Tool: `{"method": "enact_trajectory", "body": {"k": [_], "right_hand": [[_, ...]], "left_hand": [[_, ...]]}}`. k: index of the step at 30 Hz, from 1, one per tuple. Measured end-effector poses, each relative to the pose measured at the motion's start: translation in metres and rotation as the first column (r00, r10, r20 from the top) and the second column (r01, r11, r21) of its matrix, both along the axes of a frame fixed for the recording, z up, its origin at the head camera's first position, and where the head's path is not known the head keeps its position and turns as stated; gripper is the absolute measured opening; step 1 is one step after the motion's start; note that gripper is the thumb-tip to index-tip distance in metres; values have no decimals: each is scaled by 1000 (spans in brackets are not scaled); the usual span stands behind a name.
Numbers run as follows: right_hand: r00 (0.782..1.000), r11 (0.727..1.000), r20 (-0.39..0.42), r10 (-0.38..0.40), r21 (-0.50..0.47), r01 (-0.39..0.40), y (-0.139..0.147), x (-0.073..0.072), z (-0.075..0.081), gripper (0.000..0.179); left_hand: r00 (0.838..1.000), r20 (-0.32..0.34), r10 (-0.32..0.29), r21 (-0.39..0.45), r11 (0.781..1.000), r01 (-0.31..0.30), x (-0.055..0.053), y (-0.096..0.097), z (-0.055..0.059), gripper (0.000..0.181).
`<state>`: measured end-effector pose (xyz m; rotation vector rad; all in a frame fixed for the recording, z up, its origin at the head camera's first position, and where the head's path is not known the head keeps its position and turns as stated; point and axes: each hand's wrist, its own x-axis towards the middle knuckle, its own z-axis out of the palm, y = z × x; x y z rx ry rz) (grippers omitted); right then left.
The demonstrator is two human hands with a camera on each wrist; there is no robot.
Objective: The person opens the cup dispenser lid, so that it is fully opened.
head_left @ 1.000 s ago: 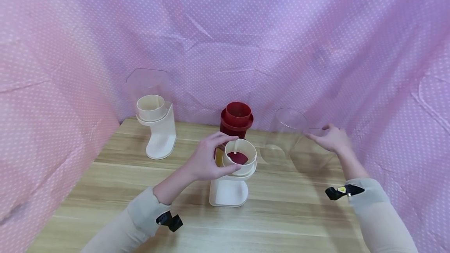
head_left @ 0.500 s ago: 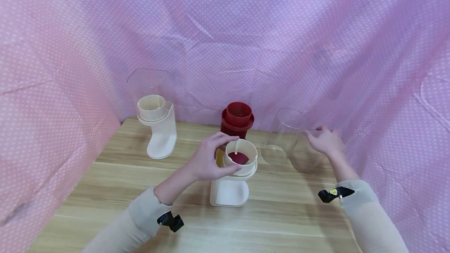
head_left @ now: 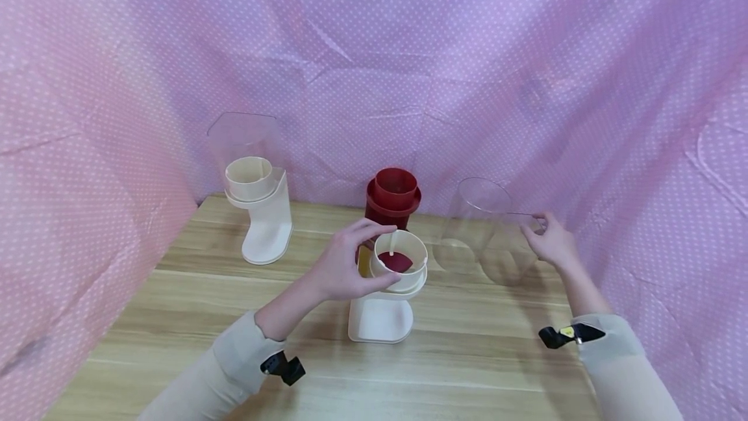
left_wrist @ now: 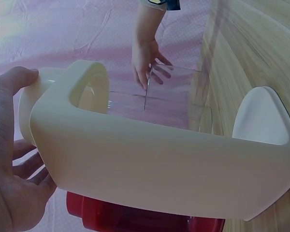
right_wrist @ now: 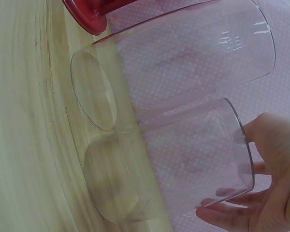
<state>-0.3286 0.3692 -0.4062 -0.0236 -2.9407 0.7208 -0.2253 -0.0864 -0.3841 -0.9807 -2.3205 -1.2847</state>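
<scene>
My left hand (head_left: pixel 345 265) grips the round collar (head_left: pixel 409 253) of a cream-white dispenser stand (head_left: pixel 382 320), thumb and fingers curled on either side of it. Dark red shows inside the collar. My right hand (head_left: pixel 552 239) is at the upper rim of a clear canister (right_wrist: pixel 183 164), fingers spread and loose around the corner; whether they press on it is hard to tell. Touching or just beside it stands a second clear canister (head_left: pixel 470 229). Behind the gripped stand is a red dispenser part (head_left: pixel 394 197) with a wide flange.
A similar cream-white stand (head_left: pixel 265 232) stands at the back left, with a clear canister (head_left: pixel 242 135) at its top. A yellow piece (head_left: pixel 363 262) shows beside the left hand. Pink dotted cloth (head_left: pixel 374 96) hangs behind and beside the wooden table (head_left: pixel 280 317).
The right-hand clear canister shifted left, closer to the other one, with my right hand. Since then the hand has drawn back to the right while the canister stays. My left hand has not moved.
</scene>
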Motion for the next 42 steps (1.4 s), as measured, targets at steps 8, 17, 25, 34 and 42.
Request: {"method": "enact_trajectory", "body": {"k": [8, 17, 25, 34, 42], "right_hand": [[1000, 1000, 8, 9, -16, -8, -4, -6, -7, 70], [999, 999, 28, 33, -26, -32, -17, -7, -7, 73], [998, 998, -33, 48, -31, -49, -32, -4, -12, 76], [999, 998, -4, 35, -60, -35, -42, 0, -8, 80], [995, 999, -94, -20, -28, 17, -43, 10, 1, 77]], "left_hand": [[1000, -1, -11, -5, 1000, 11, 1, -2, 2, 70], [997, 46, -68, -37, 997, 69, -4, -10, 5, 67], [993, 27, -116, -42, 992, 117, -4, -15, 10, 67], [986, -33, 162, -128, 978, -165, 14, 5, 15, 87], [986, 38, 160, -133, 979, -153, 13, 4, 14, 80]]}}
